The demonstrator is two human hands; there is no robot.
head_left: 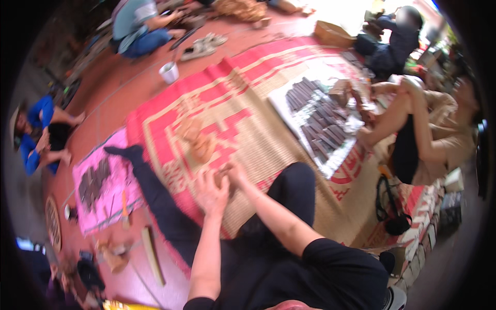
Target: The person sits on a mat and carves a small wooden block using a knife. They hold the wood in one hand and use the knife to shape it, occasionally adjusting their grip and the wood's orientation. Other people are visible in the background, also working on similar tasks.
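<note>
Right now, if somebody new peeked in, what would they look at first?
Probably the big red and tan woven mat, spread across the middle. Next, maybe the rows of dark sticks on a pale sheet at the right, or the bright pink sheet at the left, with a dark bunch on it. The person's left hand and right hand are close together near the centre.

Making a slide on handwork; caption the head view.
Left hand and right hand close together above a patterned mat, dark strips on a pink sheet at left.
</note>
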